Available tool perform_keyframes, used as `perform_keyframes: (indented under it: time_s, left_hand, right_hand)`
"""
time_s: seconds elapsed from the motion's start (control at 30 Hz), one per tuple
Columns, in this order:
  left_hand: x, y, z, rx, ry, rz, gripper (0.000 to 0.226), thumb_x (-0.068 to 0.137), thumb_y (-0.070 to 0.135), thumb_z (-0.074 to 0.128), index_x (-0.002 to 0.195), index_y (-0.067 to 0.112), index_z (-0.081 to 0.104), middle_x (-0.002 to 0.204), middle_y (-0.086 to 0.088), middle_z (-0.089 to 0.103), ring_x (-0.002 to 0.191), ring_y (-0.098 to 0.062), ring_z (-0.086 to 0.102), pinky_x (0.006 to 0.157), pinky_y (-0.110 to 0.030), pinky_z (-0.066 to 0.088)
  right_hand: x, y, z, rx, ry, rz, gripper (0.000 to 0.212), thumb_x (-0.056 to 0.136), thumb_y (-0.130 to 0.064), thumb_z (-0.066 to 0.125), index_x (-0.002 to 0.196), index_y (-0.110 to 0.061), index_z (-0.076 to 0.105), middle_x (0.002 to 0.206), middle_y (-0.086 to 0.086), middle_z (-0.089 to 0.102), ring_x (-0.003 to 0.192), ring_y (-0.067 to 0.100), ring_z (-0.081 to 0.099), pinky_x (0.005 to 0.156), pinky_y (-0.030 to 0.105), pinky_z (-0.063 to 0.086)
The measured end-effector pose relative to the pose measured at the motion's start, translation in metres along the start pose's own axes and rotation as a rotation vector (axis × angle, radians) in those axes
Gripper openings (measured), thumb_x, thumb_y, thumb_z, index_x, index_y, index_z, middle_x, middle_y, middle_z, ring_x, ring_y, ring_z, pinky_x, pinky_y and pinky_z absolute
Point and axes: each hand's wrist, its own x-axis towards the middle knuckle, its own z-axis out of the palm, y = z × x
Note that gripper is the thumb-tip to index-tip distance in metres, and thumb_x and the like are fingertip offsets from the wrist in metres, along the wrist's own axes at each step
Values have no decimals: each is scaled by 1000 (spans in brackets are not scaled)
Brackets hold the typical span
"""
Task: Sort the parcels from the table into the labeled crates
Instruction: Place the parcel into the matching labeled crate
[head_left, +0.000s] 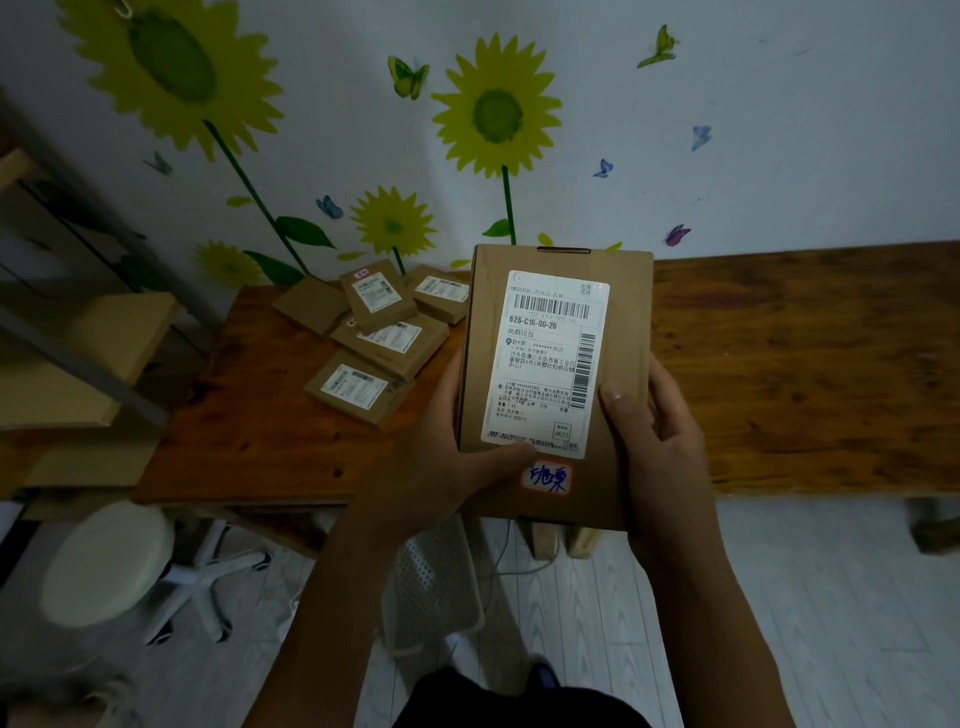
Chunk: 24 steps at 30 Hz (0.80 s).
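The parcel (553, 379) was held up label-forward above the surface (270, 431), probably so its small handwritten sticker (546, 478) could be read for sorting. The left hand (441, 457) gripped its 8 o'clock corner, the right hand (654, 415) its 4 o'clock edge. Five more parcels (374, 332) lay heaped at 10 o'clock.

Brown cardboard parcel (556, 384) with white label, upright at centre; five smaller parcels (382, 332) heaped at ten o'clock.
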Motion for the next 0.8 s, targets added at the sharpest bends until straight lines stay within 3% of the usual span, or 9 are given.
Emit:
perform_keyframes:
  time_s: [0.2,0.33,0.43,0.53,0.63,0.8]
  left_hand:
    - [-2,-1,-4,-14,-20,-12,97,67,26,77,151,27,29,128,12,62,112,-2,65,79,-19,56]
    - [-1,-1,3,-88,39,-4,70,82,11,70,142,27,37,102,24,71,97,2,70,70,-16,56]
    - [3,-4,6,-121,133,12,49,89,12,65,133,26,47,101,20,72,98,-6,72,70,-19,57]
    - [6,-8,9,-136,236,15,26,92,20,62,117,26,54,102,12,74,94,-8,73,69,-21,58]
    - [10,-14,9,-131,312,11,18,94,27,60,109,19,56,97,10,76,87,-11,74,67,-24,59]
    - [17,-20,11,-128,346,-1,10,100,26,54,108,22,59,92,13,75,84,-8,74,62,-20,57]
  right_hand:
    - [0,0,3,9,-15,-2,64,88,-39,60,149,-35,43,115,-10,72,98,13,74,73,36,63]
    - [0,-1,3,15,-11,15,70,84,-43,60,151,-35,40,120,-7,70,97,14,74,73,37,63]
    - [0,0,3,30,-17,24,59,94,-34,60,150,-37,41,117,-7,72,96,15,75,71,35,63]
    - [-1,2,3,28,-30,33,63,90,-37,62,149,-37,42,119,-6,72,96,15,75,70,35,63]
    - [-2,5,5,29,-34,38,67,85,-42,63,149,-38,44,117,-6,73,96,16,75,73,39,63]
    - [-4,12,6,65,17,78,46,97,-35,58,141,-45,48,105,-16,75,92,14,76,72,39,62]
